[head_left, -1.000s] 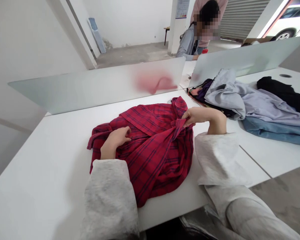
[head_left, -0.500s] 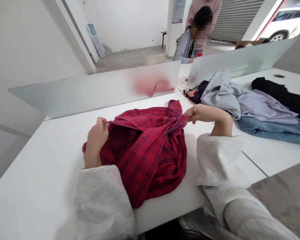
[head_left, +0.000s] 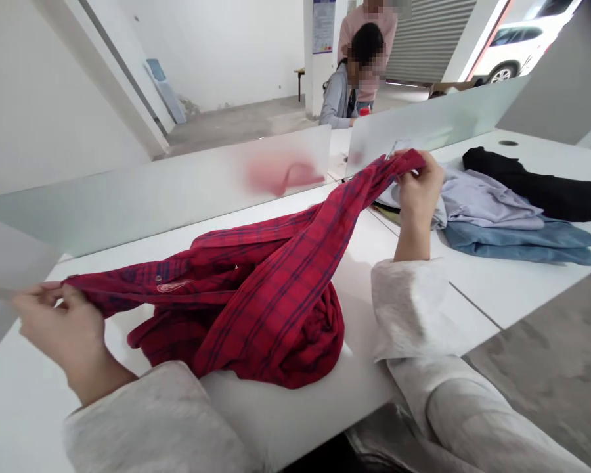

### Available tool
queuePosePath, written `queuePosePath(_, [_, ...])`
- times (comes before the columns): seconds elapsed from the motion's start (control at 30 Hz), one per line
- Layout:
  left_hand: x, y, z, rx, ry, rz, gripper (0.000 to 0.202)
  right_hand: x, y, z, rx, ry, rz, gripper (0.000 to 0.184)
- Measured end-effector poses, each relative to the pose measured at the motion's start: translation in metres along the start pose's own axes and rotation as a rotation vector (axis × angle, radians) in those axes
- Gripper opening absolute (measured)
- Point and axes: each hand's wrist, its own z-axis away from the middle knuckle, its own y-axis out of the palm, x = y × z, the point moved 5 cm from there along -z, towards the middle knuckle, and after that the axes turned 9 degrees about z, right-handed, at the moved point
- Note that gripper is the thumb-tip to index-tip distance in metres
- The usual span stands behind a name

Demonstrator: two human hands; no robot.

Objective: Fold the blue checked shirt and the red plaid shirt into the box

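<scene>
A red plaid shirt (head_left: 276,289) with dark blue lines stretches between both hands, its lower part bunched on the white table (head_left: 364,368). At the far left, my left hand (head_left: 69,332) pinches one edge of the cloth, lifted off the tabletop. A button and a small embroidered patch show on the fabric close to it. My right hand (head_left: 418,187) grips a gathered end of the shirt, raised higher at the right. Folds hide much of the shirt's inside.
Frosted dividers (head_left: 177,187) run along the table's back edge. To the right lie blue jeans (head_left: 517,243), a pale lavender garment (head_left: 492,203) and black clothing (head_left: 536,187). Beyond the divider, a person in grey (head_left: 337,98) sits before a person in pink (head_left: 387,33).
My hands have moved apart: the left went outward to the left, the right up and to the right. The shirt is now pulled wide between them. The view has shifted slightly.
</scene>
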Motion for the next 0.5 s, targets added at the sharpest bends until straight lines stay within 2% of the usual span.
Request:
queuePosePath(0.07, [-0.001, 0.002, -0.001, 0.075, -0.01, -0.053, 0.019, -0.001, 0.002, 0.0, 0.005, -0.033, -0.02, 0.034])
queuePosePath(0.13, [-0.011, 0.005, 0.0, 0.13, -0.01, -0.101, 0.015, 0.002, 0.006, 0.001, 0.017, -0.058, -0.031, 0.034])
queuePosePath(0.23, [-0.049, 0.016, 0.017, 0.223, 0.049, 0.05, 0.015, 0.026, 0.013, 0.009, 0.07, -0.083, -0.031, 0.031])
queuePosePath(0.27, [-0.068, 0.023, 0.031, 0.301, 0.085, 0.175, 0.018, 0.042, 0.016, 0.015, 0.108, -0.102, -0.043, 0.029])
queuePosePath(0.3, [-0.09, 0.033, 0.05, 0.431, 0.14, 0.33, 0.023, 0.06, 0.02, 0.023, 0.167, -0.13, -0.066, 0.026])
queuePosePath(0.37, [-0.136, 0.056, 0.099, 0.758, 0.254, 0.491, 0.043, 0.101, 0.032, 0.043, 0.37, -0.228, -0.141, 0.019])
queuePosePath(0.4, [-0.155, 0.065, 0.123, 0.884, 0.323, 0.521, 0.057, 0.12, 0.039, 0.055, 0.497, -0.288, -0.176, 0.015])
queuePosePath(0.43, [-0.171, 0.072, 0.142, 0.935, 0.387, 0.507, 0.062, 0.134, 0.046, 0.066, 0.611, -0.339, -0.192, 0.013])
queuePosePath(0.47, [-0.18, 0.077, 0.154, 0.928, 0.421, 0.456, 0.052, 0.142, 0.052, 0.074, 0.686, -0.37, -0.186, 0.012])
queuePosePath(0.5, [-0.184, 0.08, 0.159, 0.907, 0.445, 0.399, 0.041, 0.143, 0.056, 0.077, 0.698, -0.378, -0.156, 0.012])
